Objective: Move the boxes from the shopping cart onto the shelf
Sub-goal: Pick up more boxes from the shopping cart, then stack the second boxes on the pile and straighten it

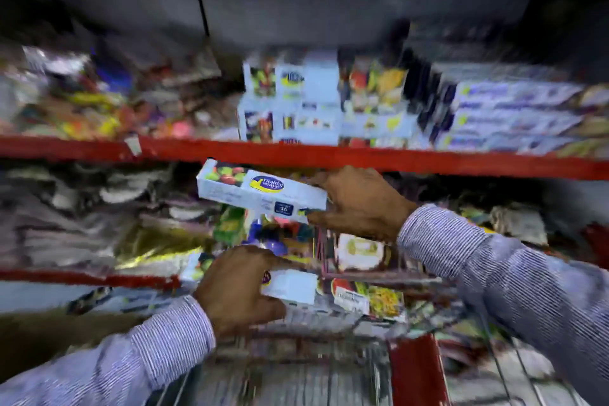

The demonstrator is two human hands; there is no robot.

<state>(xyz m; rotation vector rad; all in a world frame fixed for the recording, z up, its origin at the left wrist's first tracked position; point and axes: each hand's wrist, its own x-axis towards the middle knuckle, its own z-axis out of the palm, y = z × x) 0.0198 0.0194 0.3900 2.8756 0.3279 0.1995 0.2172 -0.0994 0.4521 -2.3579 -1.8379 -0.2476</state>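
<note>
My right hand [359,204] grips the right end of a long white box [257,189] with fruit pictures and a blue and yellow logo, held just under the red shelf edge [329,156]. My left hand [237,287] is lower, closed over a second white box [290,285] of the same kind above the shopping cart [296,369]. On the shelf above stands a stack of similar boxes [296,99]. More boxes [369,300] lie in the cart to the right of my left hand. The frame is blurred by motion.
Long blue and white boxes [514,115] fill the shelf's right side, and mixed packets [99,102] its left. A lower shelf holds bags and packets [99,224]. A red cart part [415,369] sits at the bottom right.
</note>
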